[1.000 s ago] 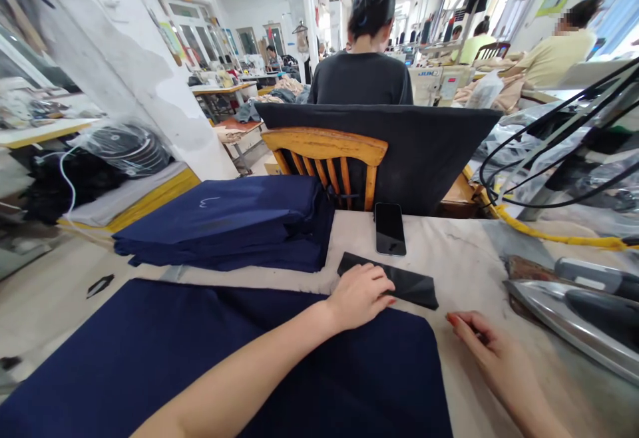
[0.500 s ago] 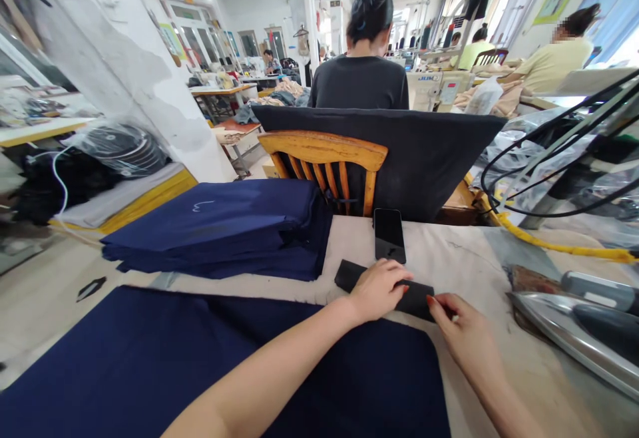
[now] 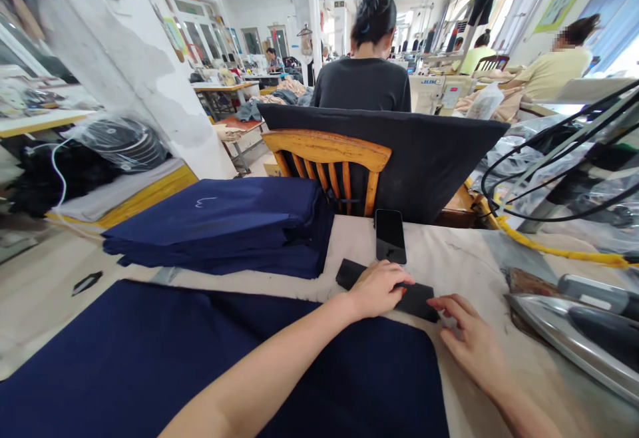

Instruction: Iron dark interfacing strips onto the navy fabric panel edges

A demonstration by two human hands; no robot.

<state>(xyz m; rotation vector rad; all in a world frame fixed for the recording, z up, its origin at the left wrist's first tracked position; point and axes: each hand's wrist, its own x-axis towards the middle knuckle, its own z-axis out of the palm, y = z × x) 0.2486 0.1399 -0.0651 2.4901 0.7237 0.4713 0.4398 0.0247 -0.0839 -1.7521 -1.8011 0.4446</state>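
The left hand (image 3: 380, 287) lies palm down, fingers together and flat, on a small flat black rectangular strip of cloth (image 3: 414, 297) that rests on the pale, stained, padded cloth surface (image 3: 459, 258); the hand presses rather than grips. The right hand (image 3: 469, 341) rests just at 4 o'clock of that strip, fingers loosely spread and closed on nothing, its fingertips (image 3: 435, 303) touching the strip's near right end. The strip sits slantwise, its left end showing at 10 o'clock of the left hand. At 12 o'clock of the strip, close beside it, a glossy black rectangular smartphone (image 3: 390, 235) lies face up. At 7 o'clock a broad smooth sheet of navy woven fabric (image 3: 150, 358) spreads flat under the left forearm, its far right corner rounded. At 10 o'clock, a thick folded stack of the same navy fabric (image 3: 224, 225) bears a small white chalk mark. At 3 o'clock lies a steel-soled steam iron with a dark handle (image 3: 579, 325). Beyond the surface's far edge stands a varnished wooden spindle-back chair (image 3: 327, 158) draped with dark cloth, where a person in a dark top (image 3: 364, 78) sits facing away.
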